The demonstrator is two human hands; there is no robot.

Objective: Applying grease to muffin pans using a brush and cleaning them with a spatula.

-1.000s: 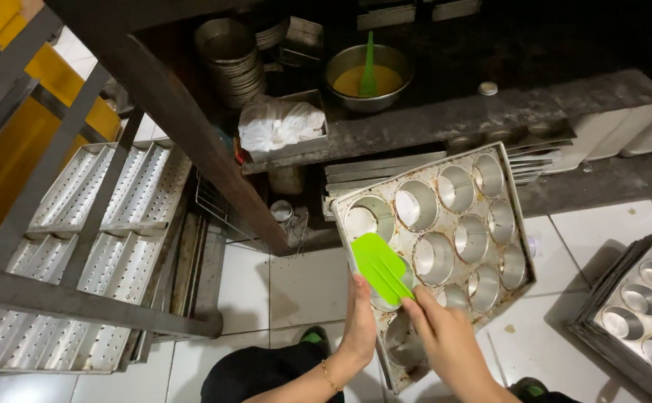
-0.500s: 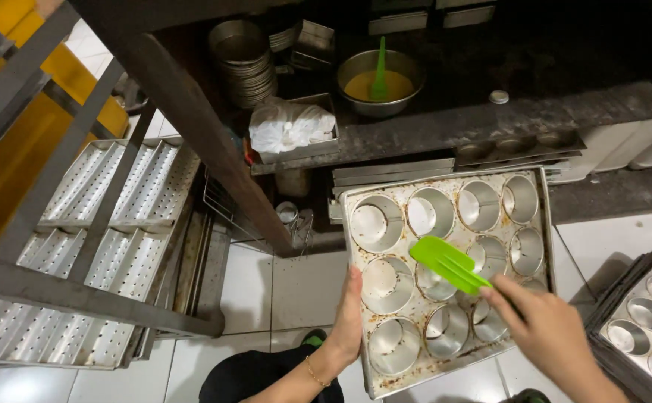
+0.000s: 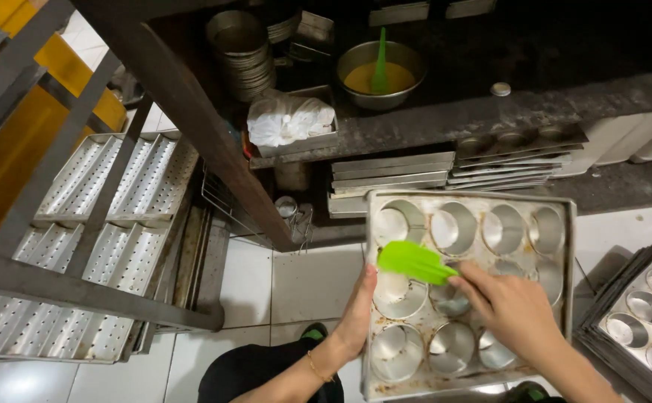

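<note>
Fingers of your right hand pinch the green silicone brush; left hand clamps the muffin tray at 9 o'clock — one-sided hold, tray could tip.

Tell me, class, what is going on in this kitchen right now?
A person holds a metal muffin tray by its edge with the left hand. The right hand holds a green brush over the cups on the tray's left side. On the dark counter above sits a metal bowl of yellow liquid with a second green tool in it. More muffin trays lie stacked at the right.
</note>
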